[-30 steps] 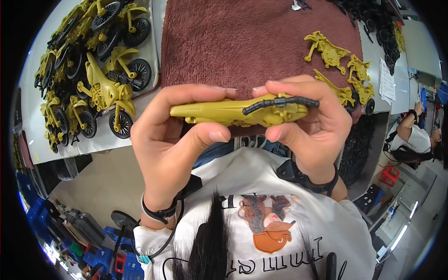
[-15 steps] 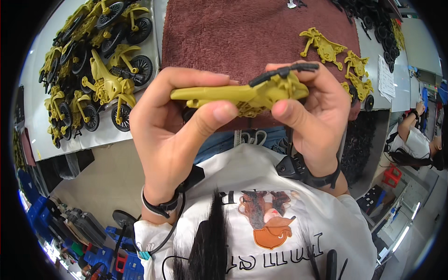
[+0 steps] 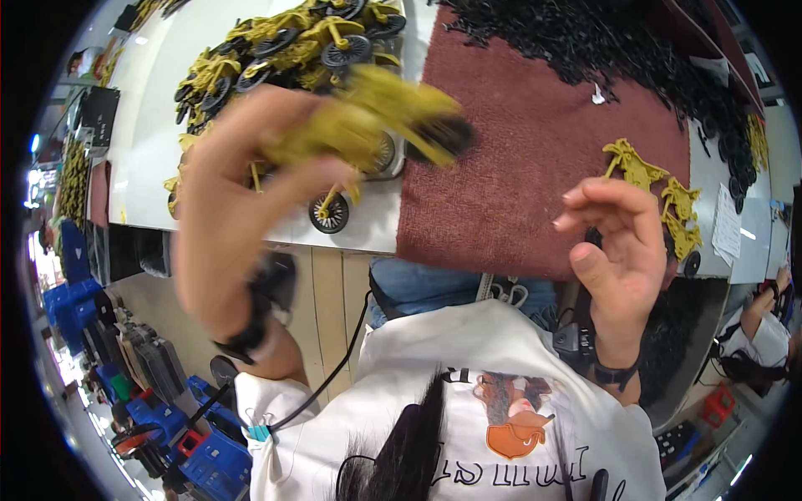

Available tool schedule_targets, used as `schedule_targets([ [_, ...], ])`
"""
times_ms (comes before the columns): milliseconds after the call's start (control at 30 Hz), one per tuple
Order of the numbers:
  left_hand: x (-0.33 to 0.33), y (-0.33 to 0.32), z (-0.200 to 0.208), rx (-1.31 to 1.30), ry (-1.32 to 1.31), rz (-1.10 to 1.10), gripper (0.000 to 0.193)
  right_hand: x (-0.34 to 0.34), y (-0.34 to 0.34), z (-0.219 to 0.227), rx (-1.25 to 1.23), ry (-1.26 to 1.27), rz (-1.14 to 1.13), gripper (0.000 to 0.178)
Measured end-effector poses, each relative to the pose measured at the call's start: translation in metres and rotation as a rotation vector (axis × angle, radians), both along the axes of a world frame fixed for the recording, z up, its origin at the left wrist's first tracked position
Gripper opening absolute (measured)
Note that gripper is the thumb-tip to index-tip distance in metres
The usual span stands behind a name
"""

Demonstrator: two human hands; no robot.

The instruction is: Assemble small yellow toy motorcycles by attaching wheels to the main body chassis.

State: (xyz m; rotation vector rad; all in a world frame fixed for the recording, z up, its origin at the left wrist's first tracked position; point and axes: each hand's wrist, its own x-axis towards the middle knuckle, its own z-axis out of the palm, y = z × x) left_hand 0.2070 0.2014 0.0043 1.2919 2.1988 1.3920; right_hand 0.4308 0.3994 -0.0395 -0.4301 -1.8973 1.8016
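Observation:
A yellow toy motorcycle [image 3: 359, 121], blurred by motion, is gripped in my left hand [image 3: 221, 200] between thumb and fingers. It hangs in front of a pile of yellow toy motorcycles with black wheels [image 3: 276, 46], near the left edge of the brown cloth. Beyond the cloth's right part, yellow motorcycle pieces [image 3: 639, 167] lie close to my right hand [image 3: 622, 259]. That hand is empty, its fingers loosely curled and apart from the thumb. One spoked black wheel [image 3: 328, 214] shows under the held toy.
The brown towel-like cloth [image 3: 501, 167] covers the middle of the white table [image 3: 146, 159]. A heap of small black parts [image 3: 568, 42] spreads along its far side. Black wheels [image 3: 739, 171] and a paper sheet [image 3: 725, 224] lie at the right. A person [image 3: 756, 334] sits far right.
Both hands held the toy motorcycle in the middle. The right hand has let go and opened; the left has carried the toy leftward to the pile. The view has shifted too.

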Motion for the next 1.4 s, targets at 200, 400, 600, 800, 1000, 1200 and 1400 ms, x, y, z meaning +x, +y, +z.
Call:
schedule_targets([
  [200, -0.081, -0.035, 0.025, -0.447, 0.200, 0.108, 0.037, -0.001, -0.001, 0.002, 0.014, -0.040, 0.019, 0.032],
  [400, -0.048, -0.020, 0.004, -0.416, 0.614, 0.199, 0.056, -0.005, 0.001, 0.002, 0.271, -0.110, 0.014, 0.021],
  [600, -0.033, -0.008, -0.030, -0.553, 0.813, 0.233, 0.082, 0.004, 0.011, 0.006, 0.337, -0.110, 0.016, 0.021],
  [800, -0.034, -0.006, -0.041, -0.516, 0.828, 0.261, 0.081, 0.034, 0.047, 0.028, 0.690, -0.258, -0.073, 0.034],
  [1000, -0.030, -0.001, -0.023, -0.568, 0.706, 0.193, 0.079, 0.080, 0.072, 0.032, 0.898, -0.640, -0.036, 0.049],
  [1200, -0.034, 0.029, 0.036, -0.500, 0.941, 0.099, 0.051, 0.069, 0.058, 0.013, 0.958, -0.453, -0.005, 0.038],
  [1400, -0.027, 0.154, 0.037, -0.426, 0.558, -0.310, 0.023, 0.019, 0.039, -0.018, 1.055, -0.253, -0.006, 0.026],
])
